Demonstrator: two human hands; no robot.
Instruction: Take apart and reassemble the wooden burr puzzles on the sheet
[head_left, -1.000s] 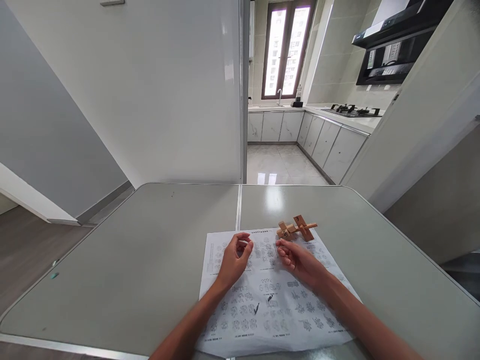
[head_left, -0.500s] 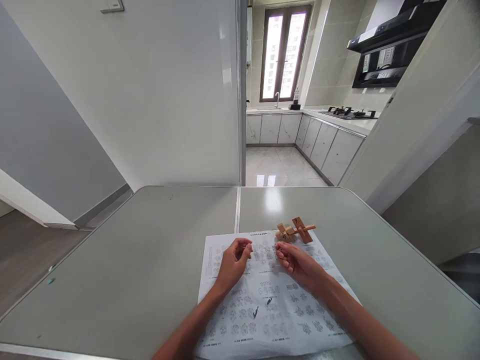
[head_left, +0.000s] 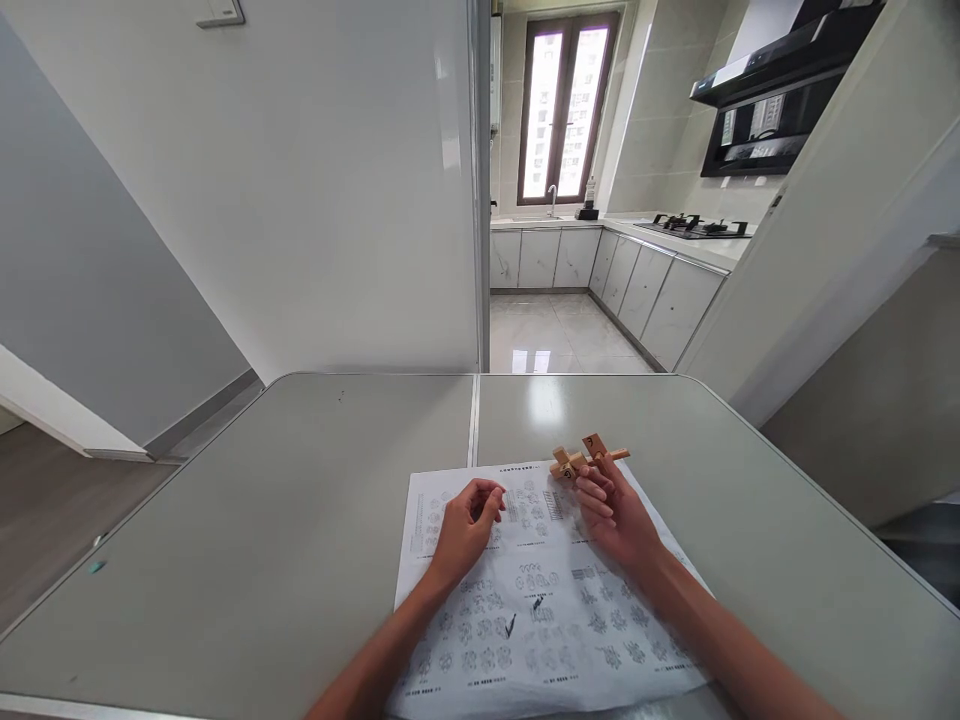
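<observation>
The wooden blocks (head_left: 565, 466) lie at the far edge of my printed sheet (head_left: 536, 640), right of the middle of the table (head_left: 337, 530) and nearer its far edge than its near one. Beside this pale, chunky cluster is a darker flat piece (head_left: 593, 444), with a wooden stick (head_left: 620, 454) pointing toward the table's right edge. I expect all of it to be light, stiff and easy to grip — though loosely joined parts could slip, so I'd take hold where they cross. The fingers of my right hand (head_left: 621, 520) are partly curled at the near side of the darker piece, covering some of it; whether they grip it or merely touch it, I can't tell. Those of my left hand (head_left: 466, 522) are half curled over the sheet, a small gap before the thumb — nothing visible in them.
</observation>
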